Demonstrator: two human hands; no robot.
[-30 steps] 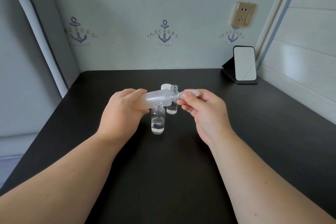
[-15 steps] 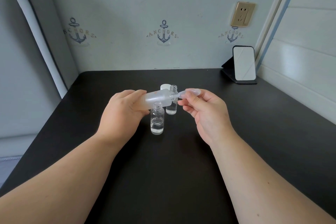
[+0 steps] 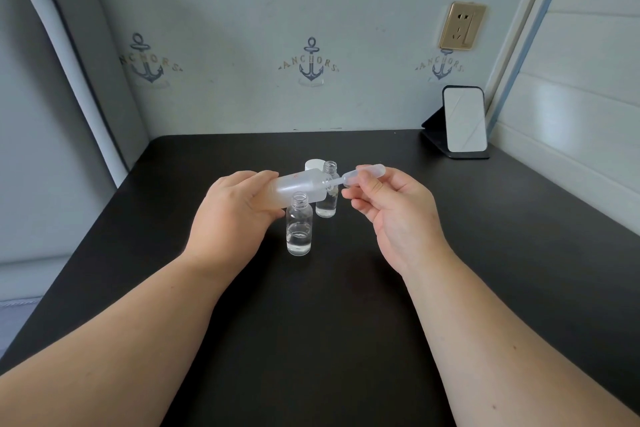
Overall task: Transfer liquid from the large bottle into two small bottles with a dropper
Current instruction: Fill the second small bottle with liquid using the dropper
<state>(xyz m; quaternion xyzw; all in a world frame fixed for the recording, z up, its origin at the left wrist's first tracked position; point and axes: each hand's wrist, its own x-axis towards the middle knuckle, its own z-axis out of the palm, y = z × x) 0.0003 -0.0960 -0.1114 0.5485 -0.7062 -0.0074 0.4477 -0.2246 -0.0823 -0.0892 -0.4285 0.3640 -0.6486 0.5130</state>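
While left hand (image 3: 235,215) grips frosted large bottle (image 3: 298,188) tilted, right hand (image 3: 398,215) pinches dropper (image 3: 360,175).

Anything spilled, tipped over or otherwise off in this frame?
Nothing stands out. The large bottle is tilted only because the left hand holds it for the dropper. Both small bottles stand upright, and no liquid shows on the table.

One head-worn camera looks forward and down, close over the black table (image 3: 346,322) toward the wall.
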